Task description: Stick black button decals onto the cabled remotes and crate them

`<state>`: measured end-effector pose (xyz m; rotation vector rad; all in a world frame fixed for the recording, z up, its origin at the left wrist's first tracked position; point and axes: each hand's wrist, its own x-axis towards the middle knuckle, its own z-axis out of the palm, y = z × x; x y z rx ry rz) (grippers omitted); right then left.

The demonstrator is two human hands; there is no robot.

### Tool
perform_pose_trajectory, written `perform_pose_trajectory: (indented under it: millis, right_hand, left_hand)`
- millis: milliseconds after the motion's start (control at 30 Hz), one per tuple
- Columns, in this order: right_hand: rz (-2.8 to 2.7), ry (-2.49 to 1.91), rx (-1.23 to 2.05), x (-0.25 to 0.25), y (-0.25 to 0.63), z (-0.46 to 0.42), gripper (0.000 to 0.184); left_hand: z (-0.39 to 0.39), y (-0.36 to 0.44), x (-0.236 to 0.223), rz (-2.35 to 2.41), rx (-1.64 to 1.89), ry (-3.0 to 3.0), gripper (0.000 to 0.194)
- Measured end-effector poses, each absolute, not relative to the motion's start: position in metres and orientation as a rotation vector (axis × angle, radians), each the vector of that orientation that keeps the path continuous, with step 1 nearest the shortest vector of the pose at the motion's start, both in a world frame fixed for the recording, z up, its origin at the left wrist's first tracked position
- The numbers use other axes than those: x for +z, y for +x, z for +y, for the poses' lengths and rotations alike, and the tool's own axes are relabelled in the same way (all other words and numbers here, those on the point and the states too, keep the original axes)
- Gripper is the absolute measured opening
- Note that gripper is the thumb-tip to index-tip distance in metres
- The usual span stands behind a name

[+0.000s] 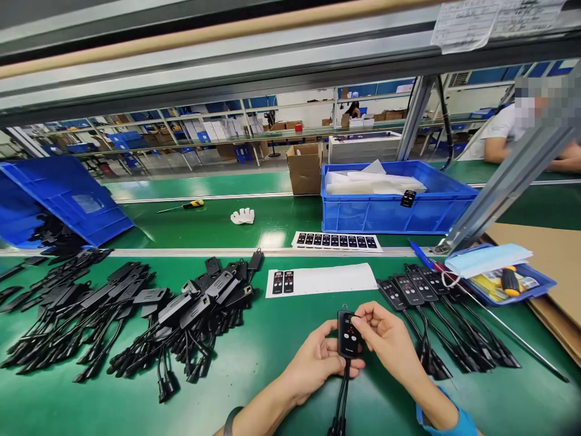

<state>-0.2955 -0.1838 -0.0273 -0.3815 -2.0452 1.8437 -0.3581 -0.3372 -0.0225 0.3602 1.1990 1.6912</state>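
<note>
Upright above the green bench, a small black controller [348, 344] with two cables hangs in my left hand [315, 357], whose fingers are wrapped round its lower half. My right hand [389, 339] is closed, its thumb and fingertips touching the upper right part of the controller's face. That face carries a black label with white buttons and red marks. Just beyond lies a white label sheet [331, 281] with two black labels left at its left end. Right of my hands, several labelled controllers [408, 289] lie in a row. Plain black controllers [204, 303] are heaped at left.
Behind the label sheet are another label strip [336, 241] and a blue bin [385, 215] with white sheets. A blue tray [538, 281] with a face mask stands at right, a long metal rod [521, 339] beside it. A screwdriver [193, 204] and white glove [242, 216] lie farther back.
</note>
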Motion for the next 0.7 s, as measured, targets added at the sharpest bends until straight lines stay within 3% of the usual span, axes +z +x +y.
perform_pose_trajectory:
  millis: [700]
  right_hand:
    - [-2.046,-0.493,1.81,-0.0238,-0.2957,-0.1893,0.033]
  left_hand:
    - [-0.336,-0.3546,-0.0268,1.207,1.681,0.433,0.053]
